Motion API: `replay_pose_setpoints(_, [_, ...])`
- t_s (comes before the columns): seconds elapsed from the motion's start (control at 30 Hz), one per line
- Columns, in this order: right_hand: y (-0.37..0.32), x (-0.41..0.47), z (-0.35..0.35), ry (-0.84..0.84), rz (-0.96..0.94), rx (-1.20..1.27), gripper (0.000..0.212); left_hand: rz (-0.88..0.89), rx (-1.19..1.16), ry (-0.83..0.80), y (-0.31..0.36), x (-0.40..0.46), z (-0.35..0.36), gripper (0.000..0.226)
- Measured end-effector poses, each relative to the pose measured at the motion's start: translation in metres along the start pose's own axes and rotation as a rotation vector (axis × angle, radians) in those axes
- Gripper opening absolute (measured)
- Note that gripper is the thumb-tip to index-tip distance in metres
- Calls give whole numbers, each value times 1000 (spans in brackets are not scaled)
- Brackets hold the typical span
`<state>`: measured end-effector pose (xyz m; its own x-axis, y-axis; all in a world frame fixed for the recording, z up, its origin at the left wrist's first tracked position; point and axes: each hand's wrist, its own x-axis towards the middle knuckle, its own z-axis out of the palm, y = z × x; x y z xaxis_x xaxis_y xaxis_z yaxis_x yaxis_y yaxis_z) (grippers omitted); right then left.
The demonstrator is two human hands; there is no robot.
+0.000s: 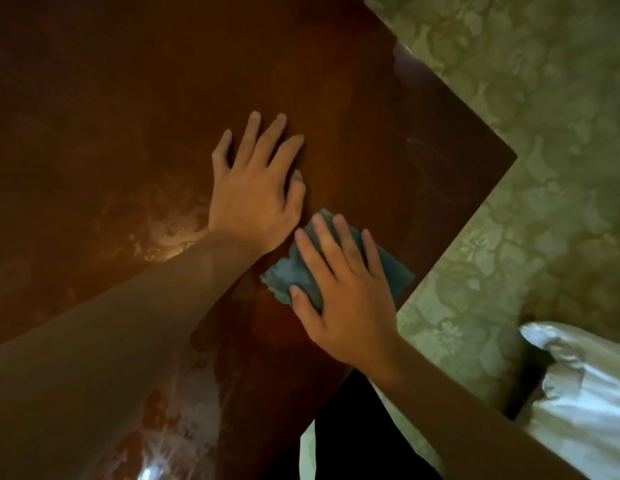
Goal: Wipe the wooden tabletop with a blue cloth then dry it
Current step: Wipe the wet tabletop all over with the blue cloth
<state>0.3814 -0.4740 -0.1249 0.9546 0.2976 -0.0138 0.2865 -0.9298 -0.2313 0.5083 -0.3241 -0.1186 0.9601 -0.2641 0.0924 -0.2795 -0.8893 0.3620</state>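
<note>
Your left hand (256, 192) and right hand (343, 289) are bare, forearms unsleeved; no rings, watch or gloves show.

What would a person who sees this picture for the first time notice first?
Two bare hands lie at the centre on a dark, glossy wooden tabletop. The right hand presses a blue cloth flat near the table's right edge, and the left hand rests open just beside it. Pale wet streaks shine left of the left wrist.
</note>
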Motion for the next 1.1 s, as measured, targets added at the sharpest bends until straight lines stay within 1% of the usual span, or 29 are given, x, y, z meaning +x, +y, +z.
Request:
replay_pose_setpoints(0.07, [21,16,-5,8,27,-29,66,7,18,-17,-1,0,0,48])
replay_pose_setpoints(0.2, [77,55,-25,35,206,-61,67,-7,40,-23,3,-2,-1,49])
replay_pose_setpoints(0.27, [79,57,-27,28,267,-71,68,-6,44,-17,3,-2,-1,49])
replay_pose_setpoints(0.33, [56,41,-19,19,306,-86,69,-7,41,-16,3,-2,-2,49])
replay_pose_setpoints(0.4, [20,6,-10,-12,242,-62,69,-9,20,-13,3,-2,-2,49])
replay_pose_setpoints(0.5, [-17,-43,0,-22,65,-28,67,-3,0,-4,3,-3,-2,50])
replay_pose_setpoints(0.57, [-5,-45,-2,-26,-36,-14,67,0,-1,-5,3,-3,-2,51])
replay_pose_setpoints(0.6, [9,-38,-5,-29,-43,-21,68,-1,0,-8,3,-3,-2,51])
replay_pose_setpoints(0.63, [27,-27,-10,-18,-2,-32,68,-2,2,-12,3,-3,-3,52])
replay_pose_setpoints(0.73, [81,12,-28,20,262,-52,67,-2,12,-13,3,-3,-3,52])
replay_pose_setpoints(0.77, [90,21,-31,28,322,-63,68,1,17,-7,4,-3,-2,51])
replay_pose_setpoints(0.83, [83,29,-28,41,379,-88,69,10,26,8,3,-3,-1,50])
replay_pose_setpoints(0.9, [56,18,-19,33,340,-70,69,11,32,21,3,-4,0,49])
replay_pose_setpoints(1.0, [6,-11,-4,-3,176,-47,68,19,43,32,3,-4,1,47])
replay_pose_setpoints(1.1, [-2,-20,-2,4,47,-41,67,19,33,27,3,-4,1,47])
